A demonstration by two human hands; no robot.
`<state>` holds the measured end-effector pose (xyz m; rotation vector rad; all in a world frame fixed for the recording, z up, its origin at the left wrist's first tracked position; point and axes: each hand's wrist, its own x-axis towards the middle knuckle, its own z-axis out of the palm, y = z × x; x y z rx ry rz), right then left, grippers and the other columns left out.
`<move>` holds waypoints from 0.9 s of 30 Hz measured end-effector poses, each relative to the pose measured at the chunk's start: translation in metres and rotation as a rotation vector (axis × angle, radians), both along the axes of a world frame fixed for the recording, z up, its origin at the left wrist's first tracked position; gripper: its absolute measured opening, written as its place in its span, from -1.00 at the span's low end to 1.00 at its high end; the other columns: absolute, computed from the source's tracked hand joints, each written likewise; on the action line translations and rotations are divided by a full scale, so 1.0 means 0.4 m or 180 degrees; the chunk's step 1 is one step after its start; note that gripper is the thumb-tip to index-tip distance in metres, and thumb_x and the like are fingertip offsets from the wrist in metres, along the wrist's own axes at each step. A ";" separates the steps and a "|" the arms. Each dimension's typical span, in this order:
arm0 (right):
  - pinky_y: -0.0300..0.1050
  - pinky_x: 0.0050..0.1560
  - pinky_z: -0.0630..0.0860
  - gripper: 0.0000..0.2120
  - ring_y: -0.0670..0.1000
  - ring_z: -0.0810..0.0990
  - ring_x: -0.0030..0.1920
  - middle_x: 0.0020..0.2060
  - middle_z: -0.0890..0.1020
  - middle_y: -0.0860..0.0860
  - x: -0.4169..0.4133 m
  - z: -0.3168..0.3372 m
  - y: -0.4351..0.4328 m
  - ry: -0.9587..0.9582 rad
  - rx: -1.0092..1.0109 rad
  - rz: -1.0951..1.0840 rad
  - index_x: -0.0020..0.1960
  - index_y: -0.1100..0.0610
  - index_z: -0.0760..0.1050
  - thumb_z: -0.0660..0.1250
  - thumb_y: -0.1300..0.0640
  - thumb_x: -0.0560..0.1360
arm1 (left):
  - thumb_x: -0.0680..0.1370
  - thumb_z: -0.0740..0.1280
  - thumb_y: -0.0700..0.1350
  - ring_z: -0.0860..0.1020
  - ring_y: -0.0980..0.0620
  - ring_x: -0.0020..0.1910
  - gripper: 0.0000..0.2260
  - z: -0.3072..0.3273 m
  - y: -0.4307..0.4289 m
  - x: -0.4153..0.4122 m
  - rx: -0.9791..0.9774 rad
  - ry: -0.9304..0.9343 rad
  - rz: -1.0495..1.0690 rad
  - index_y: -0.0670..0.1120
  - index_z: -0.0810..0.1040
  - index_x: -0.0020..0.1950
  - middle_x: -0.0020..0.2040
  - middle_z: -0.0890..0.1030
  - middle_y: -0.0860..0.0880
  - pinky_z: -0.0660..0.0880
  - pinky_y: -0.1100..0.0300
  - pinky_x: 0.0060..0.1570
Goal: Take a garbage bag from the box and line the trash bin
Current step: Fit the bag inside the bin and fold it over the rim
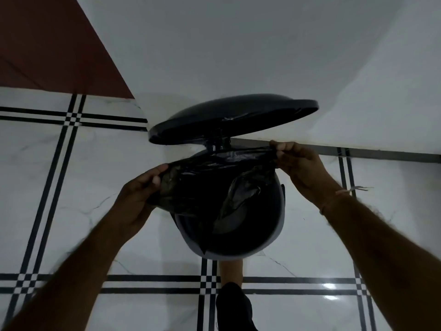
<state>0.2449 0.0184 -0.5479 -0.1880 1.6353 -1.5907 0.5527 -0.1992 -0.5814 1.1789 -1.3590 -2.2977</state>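
**Over the open pedal bin, a liner goes in**

Above the bin's mouth, we stretch one black garbage bag point(205, 177) between our two hands, its opening pulled wide and its body sagging down into the round trash bin point(267, 242). Our left hand point(138, 187) is closed on the bag's near-left edge, thumb and fingers pinching the plastic; our right hand point(296, 161) is closed on the far-right edge, close to the hinge. We judge the bag is held taut this way so that its hem can be folded over the rim, a step not yet done: the grey rim shows bare along the near side.

One black lid point(229, 118) stands raised behind the bag, and one foot in a dark shoe point(235, 306) is planted at the bin's base, probably on a pedal that keeps the lid up, though the pedal itself is hidden.

The bin sits in a corner on white marble-look floor tiles point(71, 187) crossed by black lines, beside a pale wall point(262, 44). No box is in view.
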 end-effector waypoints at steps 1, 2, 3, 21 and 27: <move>-0.15 0.09 0.63 -0.75 0.00 0.67 0.02 0.04 0.68 0.07 -0.004 -0.008 -0.007 -0.0006 -0.0028 -0.0012 0.01 0.20 0.57 0.20 0.47 0.59 | 0.69 0.17 -0.24 0.69 0.04 0.19 -0.69 -0.004 -0.004 -0.014 -0.0048 -0.0007 -0.0028 -0.13 0.53 0.41 0.22 0.73 -0.01 0.64 0.20 0.06; -0.17 0.13 0.62 -0.73 0.00 0.67 0.06 0.03 0.68 0.05 -0.011 -0.021 -0.014 -0.0017 -0.0038 -0.0037 0.05 0.21 0.59 0.20 0.48 0.59 | 0.69 0.20 -0.24 0.67 0.03 0.21 -0.67 -0.012 -0.008 -0.031 -0.0116 -0.0047 -0.0053 -0.10 0.52 0.44 0.25 0.71 -0.02 0.64 0.20 0.05; -0.17 0.20 0.60 -0.72 0.02 0.66 0.13 0.04 0.68 0.05 -0.016 -0.033 -0.017 -0.0004 -0.0012 -0.0038 0.09 0.22 0.60 0.20 0.48 0.59 | 0.69 0.22 -0.22 0.66 0.03 0.24 -0.65 -0.020 -0.012 -0.046 -0.0205 -0.0124 -0.0090 -0.07 0.51 0.48 0.29 0.69 -0.02 0.63 0.20 0.04; -0.16 0.12 0.57 -0.76 0.03 0.63 0.09 0.07 0.65 0.22 0.060 -0.074 0.072 0.0433 0.0143 0.0767 0.23 0.28 0.51 0.26 0.15 0.66 | 0.64 0.20 -0.43 0.68 0.04 -0.17 -0.71 -0.068 0.094 0.006 -0.0068 -0.0229 0.0478 -0.09 0.58 0.08 -0.10 0.73 -0.04 0.62 0.20 -0.21; -0.17 0.25 0.54 -0.65 0.08 0.61 0.31 0.31 0.60 0.21 0.075 -0.050 0.067 0.0271 0.0071 0.0853 0.23 0.38 0.60 0.18 0.15 0.70 | 0.58 0.26 -0.47 0.58 0.13 -0.22 -0.62 -0.069 0.098 0.020 -0.0517 -0.0618 0.0060 -0.04 0.70 0.09 -0.16 0.73 0.08 0.47 0.17 -0.09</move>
